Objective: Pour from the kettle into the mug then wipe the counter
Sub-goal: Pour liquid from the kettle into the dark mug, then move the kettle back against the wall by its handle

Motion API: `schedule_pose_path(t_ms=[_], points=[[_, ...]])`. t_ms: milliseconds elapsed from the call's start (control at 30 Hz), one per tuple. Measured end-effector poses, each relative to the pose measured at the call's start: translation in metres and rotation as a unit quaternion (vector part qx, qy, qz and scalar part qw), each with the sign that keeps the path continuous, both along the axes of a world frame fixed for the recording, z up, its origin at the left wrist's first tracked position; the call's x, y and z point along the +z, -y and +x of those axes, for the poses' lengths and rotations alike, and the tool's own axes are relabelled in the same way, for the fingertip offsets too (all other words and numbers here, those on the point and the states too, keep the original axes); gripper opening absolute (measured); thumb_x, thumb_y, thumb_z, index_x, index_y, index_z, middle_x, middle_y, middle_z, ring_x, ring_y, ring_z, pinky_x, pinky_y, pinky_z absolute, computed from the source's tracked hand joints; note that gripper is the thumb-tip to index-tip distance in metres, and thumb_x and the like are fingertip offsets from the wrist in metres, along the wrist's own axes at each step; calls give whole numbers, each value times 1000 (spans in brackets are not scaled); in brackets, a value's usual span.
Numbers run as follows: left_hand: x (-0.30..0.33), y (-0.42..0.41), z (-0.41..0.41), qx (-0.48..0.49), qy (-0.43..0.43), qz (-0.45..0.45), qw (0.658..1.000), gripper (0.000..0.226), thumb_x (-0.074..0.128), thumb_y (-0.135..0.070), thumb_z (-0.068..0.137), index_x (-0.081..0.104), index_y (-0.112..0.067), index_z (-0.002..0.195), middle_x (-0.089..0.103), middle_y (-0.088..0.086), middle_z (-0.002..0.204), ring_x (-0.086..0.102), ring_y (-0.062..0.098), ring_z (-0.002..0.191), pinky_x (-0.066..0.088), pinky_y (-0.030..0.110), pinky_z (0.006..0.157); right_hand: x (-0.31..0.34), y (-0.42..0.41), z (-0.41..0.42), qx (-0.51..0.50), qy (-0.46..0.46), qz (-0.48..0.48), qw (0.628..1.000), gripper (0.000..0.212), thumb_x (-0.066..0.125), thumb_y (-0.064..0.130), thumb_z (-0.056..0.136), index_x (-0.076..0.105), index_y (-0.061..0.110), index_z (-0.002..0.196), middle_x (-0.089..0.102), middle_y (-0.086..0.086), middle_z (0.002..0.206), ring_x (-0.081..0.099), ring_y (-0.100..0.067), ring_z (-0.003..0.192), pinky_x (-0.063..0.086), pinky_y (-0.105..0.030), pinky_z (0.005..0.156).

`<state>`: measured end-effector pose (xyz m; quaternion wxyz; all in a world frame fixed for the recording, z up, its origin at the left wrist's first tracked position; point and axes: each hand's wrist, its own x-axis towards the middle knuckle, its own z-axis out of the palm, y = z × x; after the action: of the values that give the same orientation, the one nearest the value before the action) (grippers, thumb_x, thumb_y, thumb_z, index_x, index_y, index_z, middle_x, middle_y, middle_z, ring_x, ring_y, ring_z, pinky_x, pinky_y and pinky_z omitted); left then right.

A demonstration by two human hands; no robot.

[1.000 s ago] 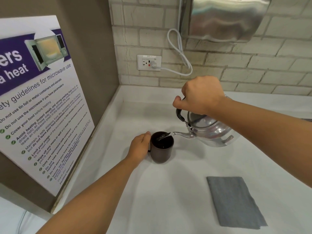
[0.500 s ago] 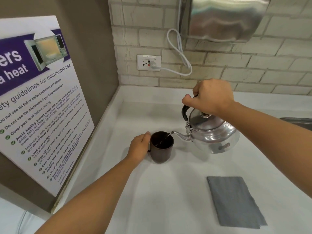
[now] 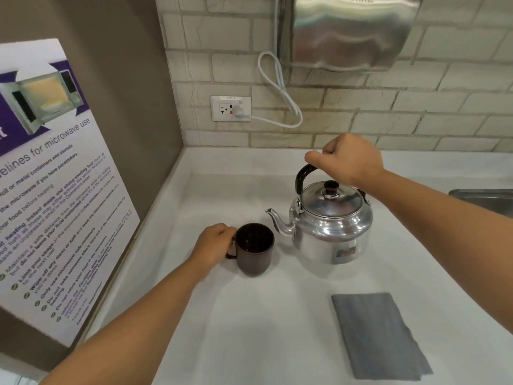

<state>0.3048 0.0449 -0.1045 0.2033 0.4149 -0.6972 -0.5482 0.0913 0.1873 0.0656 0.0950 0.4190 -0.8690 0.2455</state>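
Sink (image 3: pixel 483 197) cut by right edge; poster (image 3: pixel 55 190) small print blurred.

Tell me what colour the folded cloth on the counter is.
Grey, plain with no pattern; the cloth shows clearly in the head view, lower right.

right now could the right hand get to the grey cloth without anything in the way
Probably yes, once it lets go. The right hand grips the kettle handle, and the grey cloth lies flat, apart from the kettle, with bare counter between them.
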Motion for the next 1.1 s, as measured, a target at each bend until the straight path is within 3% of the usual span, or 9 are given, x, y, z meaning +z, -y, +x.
schedule_pose_path(t_ms=[233, 300, 367, 433, 567, 667, 800, 933, 1100], points=[[106, 6, -66, -12, -69, -210, 975, 24, 62, -34, 83, 58, -17, 66, 54, -9, 61, 49, 7, 58, 40, 20, 57, 11, -1, -28, -19, 39, -61, 997, 44, 47, 42, 73, 28, 16, 43, 27, 4, 40, 30, -19, 42, 26, -27, 45], [135, -10, -101, -99, -118, -207, 966, 20, 68, -44, 80, 66, -24, 82, 64, -14, 77, 57, -4, 68, 41, 9, 63, 15, 1, -38, -25, 51, -81, 995, 41, 46, 39, 76, 32, 18, 44, 31, 2, 42, 31, -20, 43, 27, -28, 45], [155, -24, -132, -191, -117, -210, 952, 44, 72, -53, 74, 64, -26, 109, 65, -17, 101, 58, -11, 88, 42, 5, 72, 19, 4, -49, -22, 63, -99, 993, 40, 46, 37, 78, 38, 17, 45, 37, 0, 44, 35, -21, 44, 28, -29, 45], [166, -32, -158, -240, -82, -226, 941, 55, 73, -52, 74, 60, -24, 120, 65, -14, 107, 59, -6, 94, 42, 9, 74, 22, 8, -62, -14, 81, -116, 990, 42, 46, 34, 79, 42, 13, 44, 42, -2, 45, 38, -22, 46, 30, -31, 46], [166, -24, -195, -256, -90, -218, 937, 24, 66, -29, 88, 66, -11, 103, 73, 5, 85, 70, 22, 81, 57, 30, 79, 21, 17, -88, 12, 139, -160, 977, 44, 50, 28, 81, 33, 16, 42, 34, 1, 43, 33, -18, 45, 27, -31, 47], [158, -9, -214, -257, -101, -186, 943, 22, 63, -24, 90, 66, -8, 105, 74, 14, 88, 72, 28, 86, 56, 48, 88, 14, 24, -110, 61, 168, -183, 967, 34, 51, 24, 83, 48, 5, 54, 47, -9, 55, 39, -17, 52, 33, -30, 51], [150, 13, -241, -250, -104, -169, 948, 21, 64, -29, 90, 65, -10, 100, 72, 12, 79, 71, 37, 86, 54, 54, 88, -7, 30, -144, 98, 210, -218, 948, 18, 59, 32, 83, 64, 16, 89, 64, 5, 82, 55, -3, 72, 39, -13, 60], [131, 35, -261, -256, -92, -170, 947, 26, 61, -30, 92, 63, -10, 108, 69, 11, 78, 73, 28, 84, 54, 52, 90, -39, 33, -183, 103, 322, -208, 918, 38, 60, 48, 74, 64, 16, 94, 65, 1, 87, 63, -13, 76, 45, -27, 71], [102, 51, -279, -263, -79, -199, 941, 25, 57, -28, 94, 61, -4, 103, 63, 3, 70, 70, 34, 80, 54, 49, 83, -73, 44, -211, 127, 341, -197, 911, 18, 66, 34, 86, 64, 17, 86, 61, 0, 78, 63, -17, 73, 49, -36, 73]])
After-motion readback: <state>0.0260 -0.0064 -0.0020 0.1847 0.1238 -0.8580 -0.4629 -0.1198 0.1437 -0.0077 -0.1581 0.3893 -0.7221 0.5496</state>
